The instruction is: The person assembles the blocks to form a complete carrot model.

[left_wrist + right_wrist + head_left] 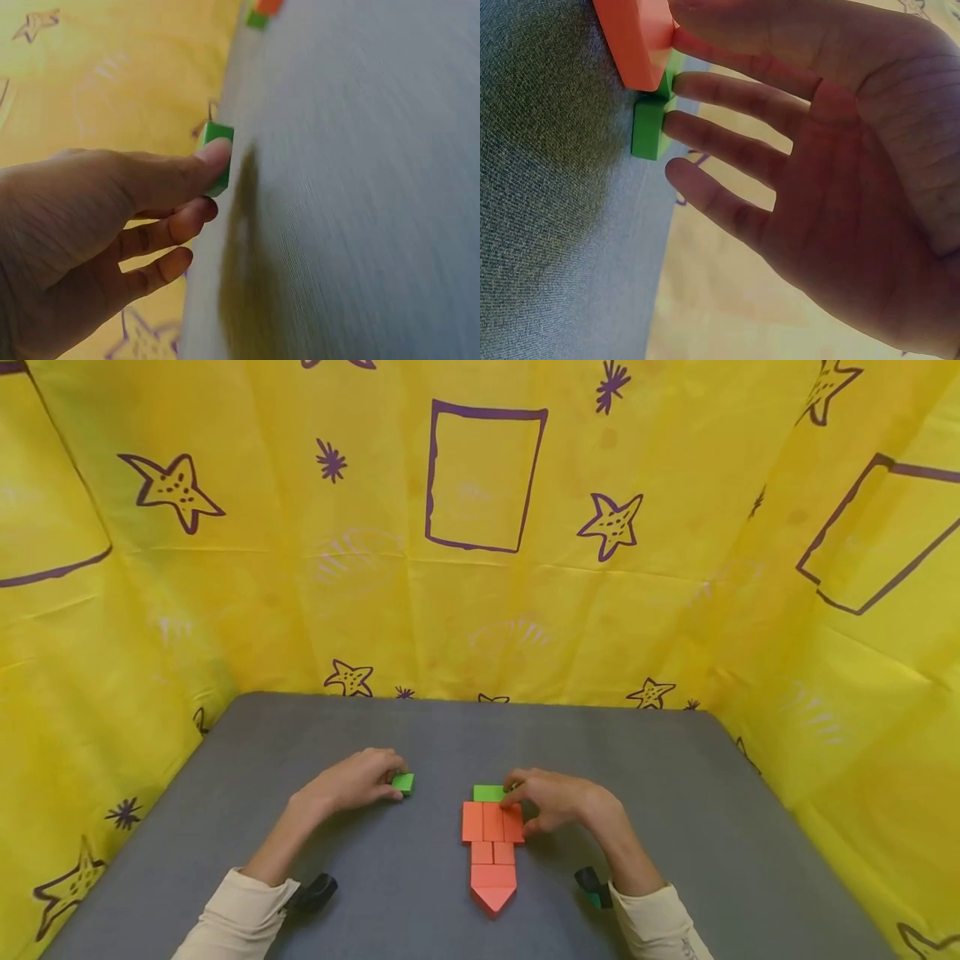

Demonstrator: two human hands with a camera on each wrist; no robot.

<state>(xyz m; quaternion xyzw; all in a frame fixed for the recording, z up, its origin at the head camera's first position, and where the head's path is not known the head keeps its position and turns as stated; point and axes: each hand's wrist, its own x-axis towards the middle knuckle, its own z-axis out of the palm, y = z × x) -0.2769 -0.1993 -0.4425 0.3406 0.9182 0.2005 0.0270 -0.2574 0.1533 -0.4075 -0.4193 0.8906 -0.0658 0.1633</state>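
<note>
My left hand [362, 781] pinches a small green block [403, 783] between thumb and fingers, left of the block arrangement. In the left wrist view this green block [219, 132] is close over the table, its shadow beside it. Several orange blocks [492, 822] lie flat together, ending in a triangular orange block [493, 899] that points toward me. Behind them lies another green piece [487, 793]. My right hand [558, 800] reaches over the far right corner. Its fingertips are at a green block [646, 129], with the thumb by an orange block [637, 45].
A grey table [375, 877] lies under everything. Yellow cloth [480, 610] with purple stars and frames encloses its back and sides. Dark devices, such as the one near the left cuff [315, 892], are worn at both wrists.
</note>
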